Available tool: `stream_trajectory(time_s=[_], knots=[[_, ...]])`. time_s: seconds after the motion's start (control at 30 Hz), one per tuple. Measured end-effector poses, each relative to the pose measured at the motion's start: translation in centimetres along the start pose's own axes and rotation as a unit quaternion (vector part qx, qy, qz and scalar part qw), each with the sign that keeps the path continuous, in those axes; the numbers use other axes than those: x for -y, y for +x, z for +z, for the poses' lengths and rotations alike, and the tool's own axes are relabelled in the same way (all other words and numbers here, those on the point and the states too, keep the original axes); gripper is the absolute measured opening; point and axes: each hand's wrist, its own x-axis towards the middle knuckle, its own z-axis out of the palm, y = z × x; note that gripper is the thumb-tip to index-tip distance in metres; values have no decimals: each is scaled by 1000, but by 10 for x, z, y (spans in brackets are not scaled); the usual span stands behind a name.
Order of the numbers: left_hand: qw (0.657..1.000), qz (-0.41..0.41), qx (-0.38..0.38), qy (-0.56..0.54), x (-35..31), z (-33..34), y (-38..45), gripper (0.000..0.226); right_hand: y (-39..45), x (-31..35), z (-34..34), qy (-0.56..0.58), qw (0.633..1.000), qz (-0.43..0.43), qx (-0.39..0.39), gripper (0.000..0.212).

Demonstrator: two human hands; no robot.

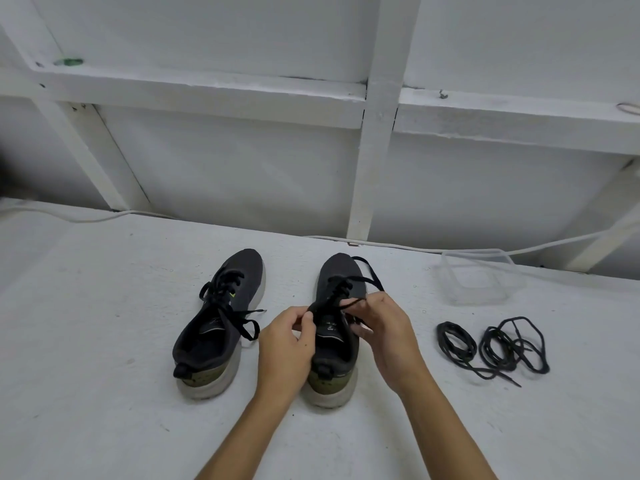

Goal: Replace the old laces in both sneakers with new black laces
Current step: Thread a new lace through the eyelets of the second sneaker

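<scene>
Two dark sneakers on white desk, toes away: left sneaker (pixel 218 323) laced; right sneaker (pixel 334 327) between hands. Left hand (pixel 285 344) and right hand (pixel 384 327) each pinch its lace (pixel 360 301), apparently at knot. Two coiled black laces (pixel 491 344) right; clear tub (pixel 476 275) behind.

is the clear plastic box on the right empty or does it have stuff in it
Empty, as far as shows: the clear plastic box is see-through, with only the white surface visible through it.

single head-worn wide-angle view, looks forward and down from above the person's forearms; white surface (pixel 104 393) fills lower half, close; white framed wall (pixel 242 161) behind fills upper half; both hands land near frame centre; edges bend from lens
</scene>
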Motion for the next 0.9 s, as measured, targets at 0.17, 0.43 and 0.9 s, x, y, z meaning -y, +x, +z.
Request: stream_trajectory(time_s=[0.17,0.43,0.9], knots=[[1000,-11,-7,11,8,-6,3,13,6,21,-1,133,989,1,-59,28],[995,27,91,7,12,-4,2,25,12,9,10,-531,835,-121,78,13],[999,12,46,9,8,-6,-3,43,7,39,-2,259,966,17,-18,29]])
